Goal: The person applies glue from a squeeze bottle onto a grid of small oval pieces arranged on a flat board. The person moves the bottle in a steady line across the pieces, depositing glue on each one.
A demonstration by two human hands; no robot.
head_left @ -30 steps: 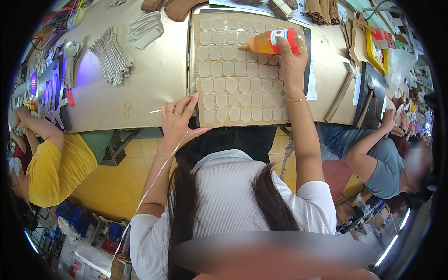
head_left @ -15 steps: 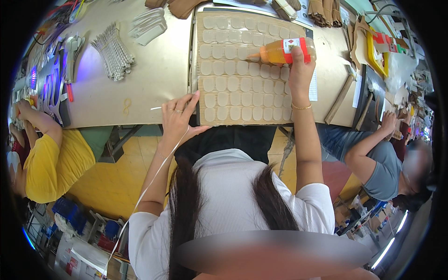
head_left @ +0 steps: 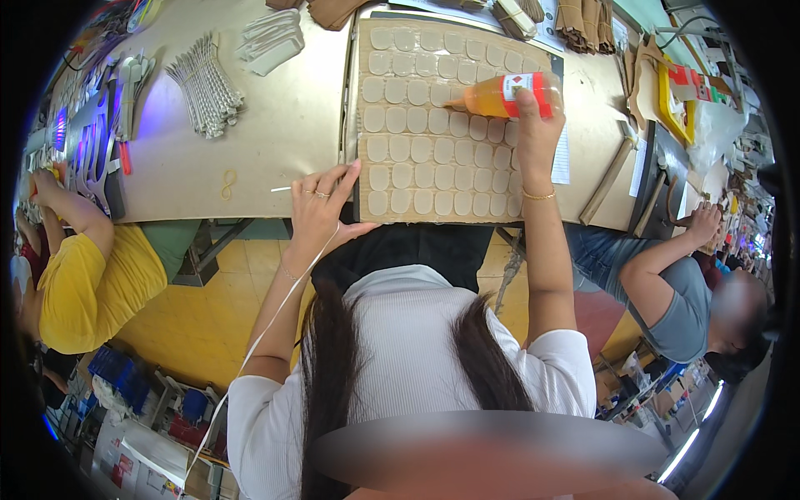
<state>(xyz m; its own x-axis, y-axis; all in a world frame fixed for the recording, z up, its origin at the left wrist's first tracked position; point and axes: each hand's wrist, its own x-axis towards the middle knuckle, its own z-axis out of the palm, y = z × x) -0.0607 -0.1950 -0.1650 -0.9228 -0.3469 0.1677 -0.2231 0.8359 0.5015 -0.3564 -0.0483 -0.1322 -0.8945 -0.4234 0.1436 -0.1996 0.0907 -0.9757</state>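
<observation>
My right hand [head_left: 537, 137] is wrapped round a squeeze bottle [head_left: 492, 96] with orange contents, a red base and a white label. The bottle lies nearly level, its orange nozzle pointing left, close over the pale rounded pieces. Those pieces [head_left: 421, 148] are laid in rows on a brown cardboard sheet [head_left: 364, 117], and several look glossy. At the sheet's near left corner rests my left hand [head_left: 321, 204], its fingers apart: fingertips near the left edge, thumb along the near edge. Whether the nozzle tip touches a piece I cannot tell.
Bundled whitish strips [head_left: 207, 87] and a stack of pale flat pieces [head_left: 271, 42] lie to the left. On the right are a hammer [head_left: 612, 171] and a yellow frame [head_left: 675, 104]. Co-workers sit on both sides, one in a yellow shirt [head_left: 108, 283].
The bottle's nozzle has shifted slightly right and down along the rows, with my right hand still round it. My left hand stays at the sheet's corner.
</observation>
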